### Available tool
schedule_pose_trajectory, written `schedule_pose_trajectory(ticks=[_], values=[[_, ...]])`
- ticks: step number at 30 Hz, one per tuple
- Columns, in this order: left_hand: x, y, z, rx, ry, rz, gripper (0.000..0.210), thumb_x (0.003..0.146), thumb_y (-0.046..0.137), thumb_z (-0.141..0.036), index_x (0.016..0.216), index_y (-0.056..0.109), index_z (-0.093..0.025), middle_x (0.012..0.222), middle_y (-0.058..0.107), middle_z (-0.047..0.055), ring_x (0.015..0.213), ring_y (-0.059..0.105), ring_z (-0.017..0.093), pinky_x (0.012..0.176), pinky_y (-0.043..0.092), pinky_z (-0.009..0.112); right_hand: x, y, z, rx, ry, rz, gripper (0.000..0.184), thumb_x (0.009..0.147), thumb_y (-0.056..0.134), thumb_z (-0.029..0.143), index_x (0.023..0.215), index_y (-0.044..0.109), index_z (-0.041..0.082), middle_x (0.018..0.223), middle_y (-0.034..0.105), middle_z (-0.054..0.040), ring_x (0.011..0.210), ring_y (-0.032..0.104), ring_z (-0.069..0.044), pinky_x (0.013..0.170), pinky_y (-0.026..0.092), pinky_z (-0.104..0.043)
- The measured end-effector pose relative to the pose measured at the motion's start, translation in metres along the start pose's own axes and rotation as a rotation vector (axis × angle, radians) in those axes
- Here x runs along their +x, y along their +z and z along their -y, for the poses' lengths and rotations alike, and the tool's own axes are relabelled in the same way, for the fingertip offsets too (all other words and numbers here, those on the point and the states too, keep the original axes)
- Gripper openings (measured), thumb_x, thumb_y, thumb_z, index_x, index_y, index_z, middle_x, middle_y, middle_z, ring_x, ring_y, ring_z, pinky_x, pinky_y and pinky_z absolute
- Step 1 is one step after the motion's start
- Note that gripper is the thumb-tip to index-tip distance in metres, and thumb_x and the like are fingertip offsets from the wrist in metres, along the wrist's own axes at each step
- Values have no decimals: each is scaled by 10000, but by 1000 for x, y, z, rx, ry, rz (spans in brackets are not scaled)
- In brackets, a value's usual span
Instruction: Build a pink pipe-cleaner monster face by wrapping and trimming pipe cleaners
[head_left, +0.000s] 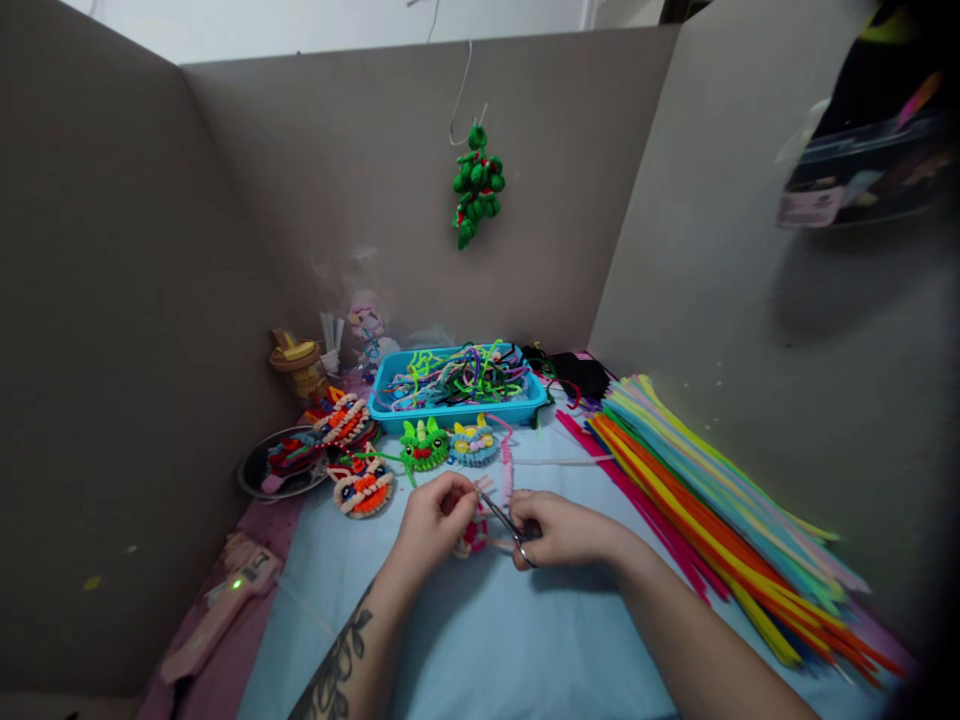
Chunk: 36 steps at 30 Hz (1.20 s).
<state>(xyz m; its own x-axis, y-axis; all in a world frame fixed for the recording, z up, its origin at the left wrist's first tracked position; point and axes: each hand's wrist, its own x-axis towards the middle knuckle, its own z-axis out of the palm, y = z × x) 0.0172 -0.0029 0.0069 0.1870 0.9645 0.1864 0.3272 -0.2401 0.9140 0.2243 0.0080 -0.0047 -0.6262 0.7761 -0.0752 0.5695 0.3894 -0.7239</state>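
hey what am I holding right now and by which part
Your right hand holds the scissors by the handle loops. Your left hand seems to pinch the pink-and-red piece, but exactly where is hidden.

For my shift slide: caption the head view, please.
Right hand holds scissors, tips close to the left hand, with a pink piece nearby and a blue tray of colorful strands beyond.

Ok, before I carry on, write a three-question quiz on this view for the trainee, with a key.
1. Who holds the scissors? a) left hand, b) right hand, c) neither.
2. True or false: the green-and-red ornament hangs higher than the blue tray.
3. Fill in: the green animal face lies just left of the ____ one.

Key: 1. b; 2. true; 3. blue.
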Motion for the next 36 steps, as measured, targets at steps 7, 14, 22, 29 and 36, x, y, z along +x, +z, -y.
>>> schedule_pose_trajectory(ticks=[7,14,22,29,36], values=[[0,-2,-5,-50,-41,15,177,789,559,-311,698,596,-163,570,555,-17,502,469,100,483,349,193,0,-6,6,94,-1,70,245,642,696,232,557,478,160,690,459,44,625,419,-93,540,295,-201],[1,-4,-7,-47,-25,18,190,794,559,-317,701,608,-159,598,565,-2,524,473,104,498,360,199,0,-8,5,172,14,76,226,623,692,199,540,486,156,684,465,40,622,429,-93,545,304,-202],[1,-5,-6,-19,-7,32,185,807,544,-303,713,601,-153,643,571,1,574,486,107,541,376,198,0,-10,3,226,20,97,207,603,697,226,540,517,144,697,463,27,657,447,-105,578,324,-206],[2,-6,-4,6,-13,-4,202,807,548,-322,701,597,-157,644,576,7,580,498,116,534,385,200,3,-4,-3,330,65,65,149,623,596,143,535,477,149,658,485,23,644,473,-103,567,332,-203],[3,-5,-5,-6,-4,-29,204,791,565,-332,694,603,-157,632,578,5,568,495,114,529,386,203,8,3,-6,334,121,96,60,609,569,123,578,523,145,593,529,29,608,496,-102,579,363,-205]])
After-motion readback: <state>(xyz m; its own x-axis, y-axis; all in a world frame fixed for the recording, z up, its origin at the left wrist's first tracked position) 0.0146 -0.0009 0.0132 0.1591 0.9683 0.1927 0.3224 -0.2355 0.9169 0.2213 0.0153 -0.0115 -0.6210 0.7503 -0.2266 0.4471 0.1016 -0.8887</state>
